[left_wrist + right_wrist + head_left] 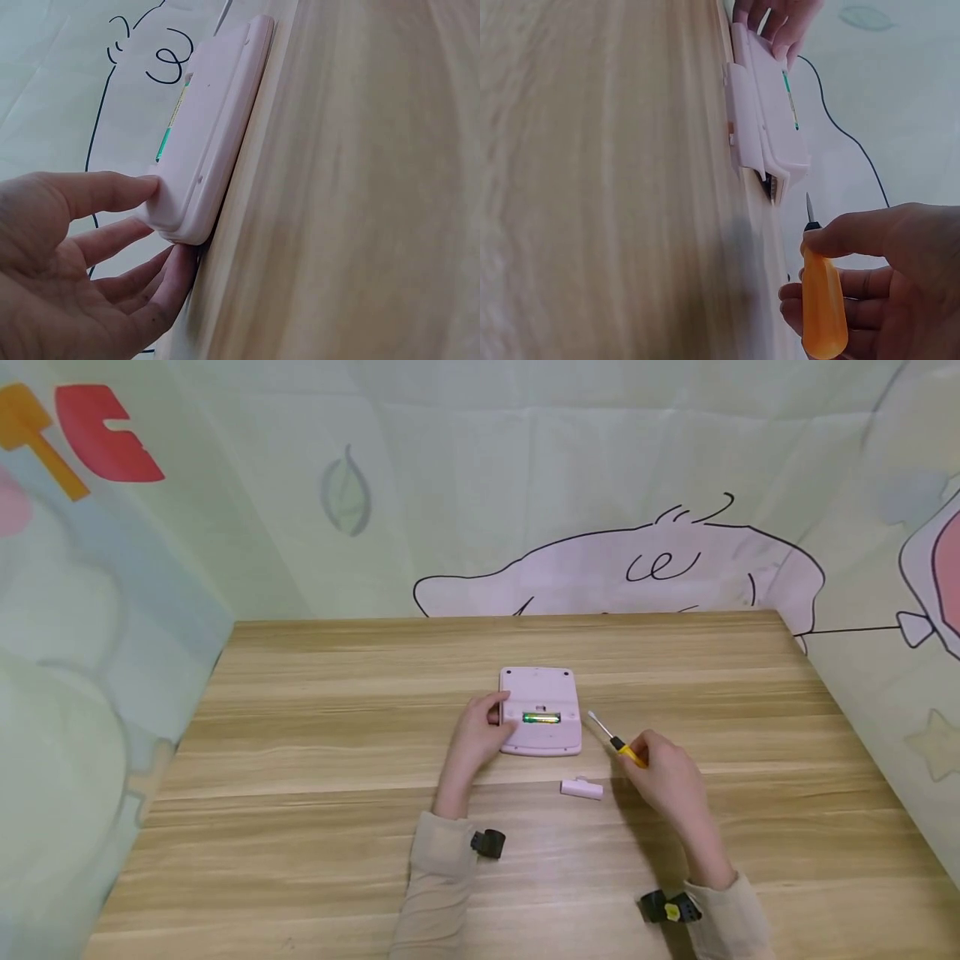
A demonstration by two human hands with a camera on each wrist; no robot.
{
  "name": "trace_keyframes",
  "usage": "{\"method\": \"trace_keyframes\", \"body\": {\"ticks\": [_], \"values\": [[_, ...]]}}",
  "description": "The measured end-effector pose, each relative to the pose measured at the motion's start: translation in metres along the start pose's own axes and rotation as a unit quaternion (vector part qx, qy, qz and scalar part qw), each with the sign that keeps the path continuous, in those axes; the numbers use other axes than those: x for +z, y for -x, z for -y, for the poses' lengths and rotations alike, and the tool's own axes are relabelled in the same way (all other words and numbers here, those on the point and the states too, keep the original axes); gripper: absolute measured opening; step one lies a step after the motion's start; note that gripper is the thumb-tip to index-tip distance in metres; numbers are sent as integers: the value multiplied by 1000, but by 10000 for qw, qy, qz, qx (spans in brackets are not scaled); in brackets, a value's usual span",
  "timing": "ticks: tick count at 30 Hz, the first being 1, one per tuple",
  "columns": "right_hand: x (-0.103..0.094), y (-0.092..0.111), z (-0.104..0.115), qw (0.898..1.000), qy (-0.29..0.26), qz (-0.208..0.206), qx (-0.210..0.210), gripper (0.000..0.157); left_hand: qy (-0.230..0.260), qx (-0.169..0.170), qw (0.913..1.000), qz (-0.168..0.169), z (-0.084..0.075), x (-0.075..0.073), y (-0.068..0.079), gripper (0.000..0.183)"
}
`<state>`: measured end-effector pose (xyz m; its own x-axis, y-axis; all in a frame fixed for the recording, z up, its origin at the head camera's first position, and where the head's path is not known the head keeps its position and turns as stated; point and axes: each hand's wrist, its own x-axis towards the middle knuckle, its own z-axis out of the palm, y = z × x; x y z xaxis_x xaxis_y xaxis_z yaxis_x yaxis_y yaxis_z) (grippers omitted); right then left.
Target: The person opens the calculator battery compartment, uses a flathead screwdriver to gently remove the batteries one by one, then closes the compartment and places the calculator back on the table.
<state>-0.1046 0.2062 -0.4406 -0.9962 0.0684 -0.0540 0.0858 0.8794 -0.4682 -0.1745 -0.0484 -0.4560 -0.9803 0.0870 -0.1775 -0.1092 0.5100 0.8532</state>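
Note:
A pink calculator [538,685] lies back side up on the table, its battery slot uncovered with one green battery [542,718] inside. My left hand [480,728] grips its left edge, thumb on the back face and fingers along the side and underneath. To the right, my right hand [670,777] holds a screwdriver [825,307] by its yellow handle, thumb laid along it. The metal tip points up and left toward the calculator, just apart from its right side. A small pink battery cover [581,788] lies on the table below the calculator, between both hands.
The wood-grain table [337,710] ends at the back against a printed cloth backdrop [465,485]. More cloth hangs along the left and right sides. Black straps [489,843] sit at both wrists by the beige sleeves.

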Motion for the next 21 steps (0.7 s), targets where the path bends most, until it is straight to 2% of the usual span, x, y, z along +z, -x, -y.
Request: {"method": "trace_keyframes", "body": {"ticks": [9,21], "values": [[-1,4,4,9999,-131,-39,-53,19,20,109,9999,-14,0,0,1,51],[-2,7,13,9993,-320,-148,-95,19,24,89,10000,-12,0,0,0,52]]}}
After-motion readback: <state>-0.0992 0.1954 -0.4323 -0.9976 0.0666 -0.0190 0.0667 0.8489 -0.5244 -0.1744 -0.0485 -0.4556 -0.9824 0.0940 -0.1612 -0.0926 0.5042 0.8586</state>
